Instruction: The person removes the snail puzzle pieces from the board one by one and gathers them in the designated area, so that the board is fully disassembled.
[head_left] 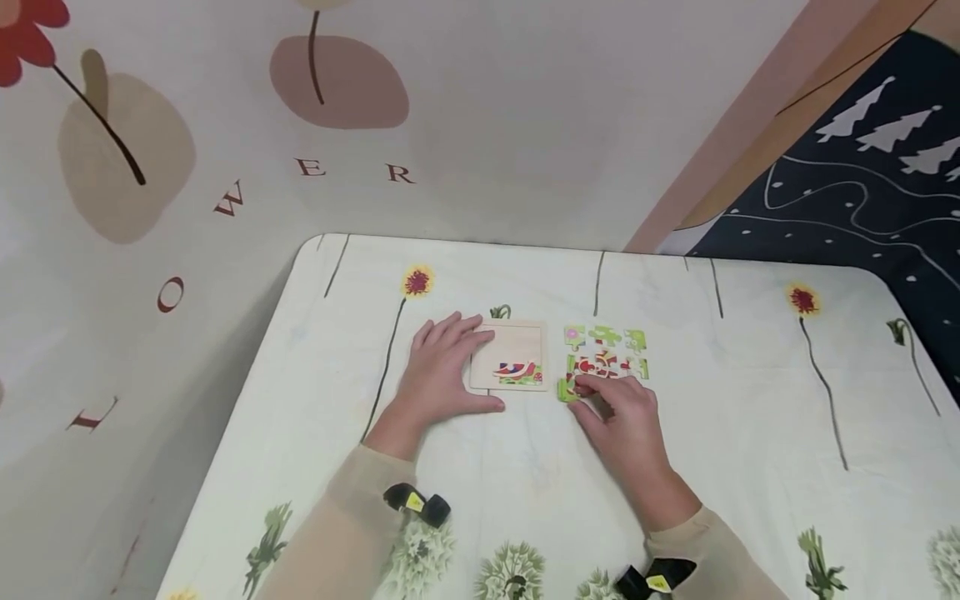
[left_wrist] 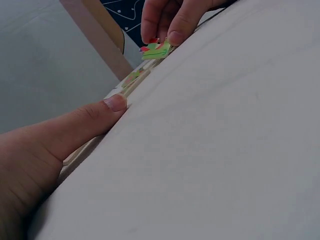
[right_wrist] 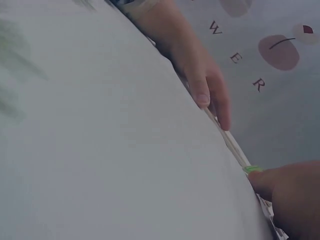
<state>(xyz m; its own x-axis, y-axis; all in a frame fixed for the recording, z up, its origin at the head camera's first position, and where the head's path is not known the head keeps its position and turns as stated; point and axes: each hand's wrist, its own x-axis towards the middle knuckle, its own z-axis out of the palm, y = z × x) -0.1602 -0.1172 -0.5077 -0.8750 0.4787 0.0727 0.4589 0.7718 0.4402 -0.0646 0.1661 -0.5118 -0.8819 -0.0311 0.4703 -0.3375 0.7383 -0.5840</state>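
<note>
A shallow wooden puzzle tray (head_left: pixel 510 342) lies on the table, with joined colourful pieces (head_left: pixel 519 373) in its lower right corner. Spread over the tray's left side is my left hand (head_left: pixel 442 371), its fingers on the frame and the thumb along the near edge. To the right of the tray my right hand (head_left: pixel 622 417) pinches a green-edged jigsaw piece (left_wrist: pixel 157 51) between thumb and fingers; the left wrist view shows it tilted up. Beyond that hand lie several loose jigsaw pieces (head_left: pixel 604 336), green and red, partly hidden by the fingers.
The table (head_left: pixel 735 400) wears a white cloth printed with flowers. A pale wall with letters (head_left: pixel 311 167) rises behind and to the left. At the back right hangs a dark panel with white trees (head_left: pixel 855 117). Both sleeves carry black wrist straps (head_left: pixel 416 502).
</note>
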